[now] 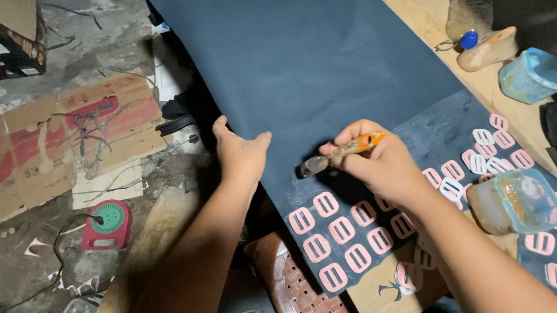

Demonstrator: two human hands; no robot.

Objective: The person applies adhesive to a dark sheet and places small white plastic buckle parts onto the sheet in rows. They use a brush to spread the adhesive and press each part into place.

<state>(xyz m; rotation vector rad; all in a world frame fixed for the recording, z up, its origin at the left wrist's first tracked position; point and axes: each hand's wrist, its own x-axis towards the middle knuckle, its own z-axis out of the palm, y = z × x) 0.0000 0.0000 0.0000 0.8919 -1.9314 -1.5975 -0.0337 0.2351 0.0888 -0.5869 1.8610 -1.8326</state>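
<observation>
Brush (339, 154), orange-handled, sat clenched in your R hand (376, 165), bristles touching the dark sheet (310, 60) on the workbench (413, 10). L hand (241, 154) lay flat, fingers unclenched, pinning the sheet's edge. Pink buckle-shaped pieces (342, 230) covered the near strip w/ grey smear beside them; far sheet looked bare, so most remained, I'd judge.

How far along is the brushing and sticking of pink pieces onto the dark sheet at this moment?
Done: rows of pink slotted pieces already lie on the near end of the dark sheet, where a dull coated patch shows. In hand: the right hand holds an orange-handled brush at the coated edge while the left hand presses the sheet flat. Left: the long upper stretch of the sheet is bare.
</observation>
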